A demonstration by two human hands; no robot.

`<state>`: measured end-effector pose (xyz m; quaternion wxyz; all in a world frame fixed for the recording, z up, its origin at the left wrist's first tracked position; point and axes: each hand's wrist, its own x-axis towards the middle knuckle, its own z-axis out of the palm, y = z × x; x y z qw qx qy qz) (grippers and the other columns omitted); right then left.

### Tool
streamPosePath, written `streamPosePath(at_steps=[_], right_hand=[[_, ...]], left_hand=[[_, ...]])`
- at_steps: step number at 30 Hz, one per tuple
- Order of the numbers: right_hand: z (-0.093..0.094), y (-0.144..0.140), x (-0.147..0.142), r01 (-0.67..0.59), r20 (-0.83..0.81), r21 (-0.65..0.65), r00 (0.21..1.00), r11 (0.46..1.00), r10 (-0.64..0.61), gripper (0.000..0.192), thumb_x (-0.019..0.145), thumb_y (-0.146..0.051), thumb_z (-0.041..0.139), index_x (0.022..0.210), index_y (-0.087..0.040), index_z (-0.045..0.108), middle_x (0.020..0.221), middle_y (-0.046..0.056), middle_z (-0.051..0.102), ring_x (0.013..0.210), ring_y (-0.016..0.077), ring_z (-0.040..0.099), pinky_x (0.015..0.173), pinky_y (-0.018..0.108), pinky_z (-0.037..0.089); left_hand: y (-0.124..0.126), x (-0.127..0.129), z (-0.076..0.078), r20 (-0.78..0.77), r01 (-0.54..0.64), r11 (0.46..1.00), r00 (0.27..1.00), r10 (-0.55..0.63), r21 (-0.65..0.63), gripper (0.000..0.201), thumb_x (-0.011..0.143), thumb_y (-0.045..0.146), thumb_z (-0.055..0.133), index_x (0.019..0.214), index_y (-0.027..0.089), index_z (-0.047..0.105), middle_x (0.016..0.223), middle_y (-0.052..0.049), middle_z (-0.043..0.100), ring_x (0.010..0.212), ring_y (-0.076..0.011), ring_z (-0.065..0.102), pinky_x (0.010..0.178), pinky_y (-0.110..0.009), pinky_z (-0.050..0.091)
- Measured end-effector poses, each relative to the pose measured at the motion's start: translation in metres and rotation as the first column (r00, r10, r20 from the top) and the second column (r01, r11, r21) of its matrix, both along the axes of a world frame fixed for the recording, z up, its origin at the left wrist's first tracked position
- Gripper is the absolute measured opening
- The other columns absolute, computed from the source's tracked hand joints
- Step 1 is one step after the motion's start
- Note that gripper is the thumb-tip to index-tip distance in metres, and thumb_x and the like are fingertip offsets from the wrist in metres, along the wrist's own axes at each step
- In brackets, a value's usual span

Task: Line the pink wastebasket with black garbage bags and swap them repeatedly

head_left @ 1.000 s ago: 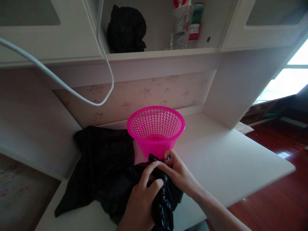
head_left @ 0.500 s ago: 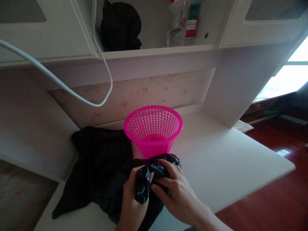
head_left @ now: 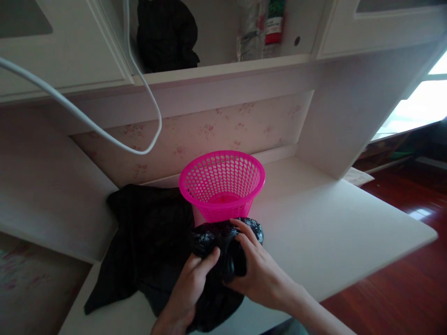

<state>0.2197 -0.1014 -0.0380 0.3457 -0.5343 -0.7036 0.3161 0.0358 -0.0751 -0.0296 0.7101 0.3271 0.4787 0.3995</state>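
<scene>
The left hand (head_left: 190, 286) grips a shiny black plastic bag (head_left: 226, 267), with its thumb on top and its other fingers mostly hidden. The right hand (head_left: 261, 272) curls round the same bag from the other side, with fingers over the top. The hands are near each other, with bunched-up bag between them. The bag is at six o'clock from a round, bright pink plastic basket full of little holes (head_left: 226, 212). The basket stands upright on a flat white tabletop (head_left: 331, 232).

At ten o'clock from the hands, a big, dull black piece of soft stuff (head_left: 153, 228) lies spread out. I can't tell if it is joined to the bag.

At twelve o'clock from the basket is pale pink flowery wallpaper (head_left: 195, 132). Higher up, at eleven o'clock, a lumpy black bundle (head_left: 165, 37) sits on a long white shelf (head_left: 220, 71). A thin, bendy white cord (head_left: 87, 119) hangs at ten o'clock from the basket
</scene>
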Motion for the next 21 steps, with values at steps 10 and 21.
streamPosePath(at_steps=[10,21], right_hand=[[0.010,-0.007,0.011,-0.103,-0.227,-0.148,0.972,0.984,0.067,0.040,0.090,-0.058,0.072,0.102,-0.019,0.072,0.170,0.012,0.032,0.148,0.0358,0.046,0.123,0.051,0.039],[0.004,-0.013,0.024,-0.091,-0.232,-0.078,0.970,0.993,0.071,0.043,0.104,-0.053,0.053,0.076,-0.020,0.059,0.168,0.006,0.031,0.147,0.0287,0.044,0.123,0.046,0.038]], left_hand=[[-0.005,-0.003,-0.009,-0.077,0.068,0.992,0.995,-0.060,0.102,0.067,0.074,0.063,0.084,0.123,0.017,0.075,0.126,-0.012,0.077,0.131,-0.0353,0.063,0.118,-0.049,0.042],[0.005,-0.011,-0.002,-0.571,0.141,0.899,0.810,0.135,0.414,0.068,0.082,0.077,0.061,0.098,0.014,0.079,0.105,-0.016,0.080,0.113,-0.0398,0.069,0.103,-0.048,0.050]])
